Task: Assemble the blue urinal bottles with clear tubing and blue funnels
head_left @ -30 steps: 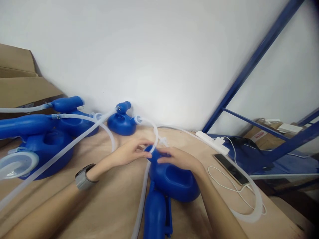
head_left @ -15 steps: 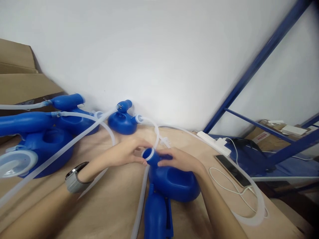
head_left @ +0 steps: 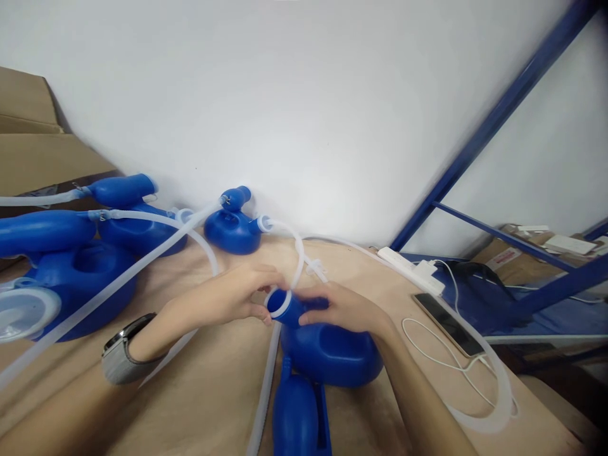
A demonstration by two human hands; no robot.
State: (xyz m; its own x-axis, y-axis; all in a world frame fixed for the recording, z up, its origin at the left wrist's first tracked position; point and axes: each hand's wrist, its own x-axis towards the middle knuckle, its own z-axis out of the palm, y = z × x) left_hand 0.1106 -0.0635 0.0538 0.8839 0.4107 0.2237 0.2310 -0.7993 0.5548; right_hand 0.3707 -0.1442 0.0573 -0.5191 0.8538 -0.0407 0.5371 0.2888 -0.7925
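A blue plastic urinal bottle [head_left: 332, 354] lies on the table in front of me, its round neck opening tilted up toward me and to the left. Around the mouth runs a white ring [head_left: 280, 316]. My left hand [head_left: 247, 294], with a grey-strapped watch on the wrist, pinches this ring between thumb and fingers at its left side. My right hand [head_left: 335, 305] wraps the neck from the right, thumb in front. Below the bottle lies a separate-looking blue spout part [head_left: 295, 415]; whether it joins the body is unclear.
Other blue urinal bottles [head_left: 232, 229] with white tubes stand at the left and back. A tube [head_left: 118, 291] crosses the left side. On the right lie a phone [head_left: 449, 324], a white cable and a power strip [head_left: 411, 271]. A blue metal frame [head_left: 494, 126] stands beside the table.
The bottle's mouth has tipped slightly lower and to the left, both hands moving with it. My left wrist has shifted left and the view has turned slightly.
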